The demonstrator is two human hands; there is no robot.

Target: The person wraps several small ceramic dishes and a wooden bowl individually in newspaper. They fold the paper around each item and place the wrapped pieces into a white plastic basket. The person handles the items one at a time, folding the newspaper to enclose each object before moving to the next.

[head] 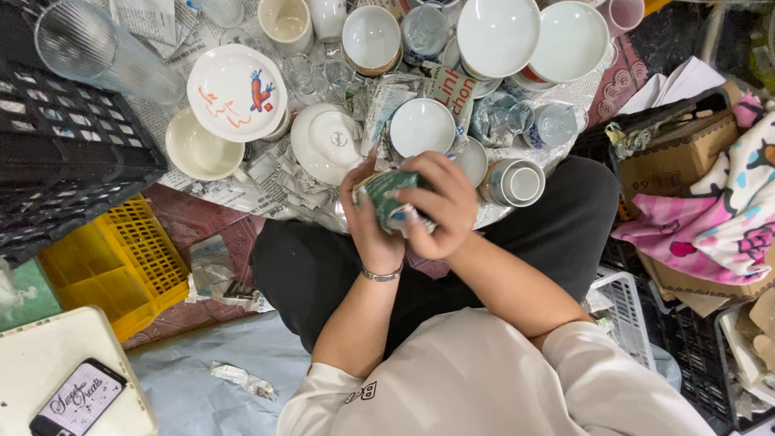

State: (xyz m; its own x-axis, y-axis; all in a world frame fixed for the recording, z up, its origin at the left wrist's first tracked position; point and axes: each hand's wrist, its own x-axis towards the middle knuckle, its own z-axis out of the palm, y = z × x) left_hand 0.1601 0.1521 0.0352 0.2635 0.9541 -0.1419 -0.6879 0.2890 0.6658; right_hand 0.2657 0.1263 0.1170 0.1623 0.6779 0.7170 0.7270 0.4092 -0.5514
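While both hands meet, left hand and right hand — fingers clasped around green cup, above newspaper

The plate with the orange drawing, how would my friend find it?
Start at the black crate on the left, then look just right of it among the newspaper-wrapped dishes. The plate sits above a plain cream bowl. It alone is white with orange scribbles and a carrot-like picture.
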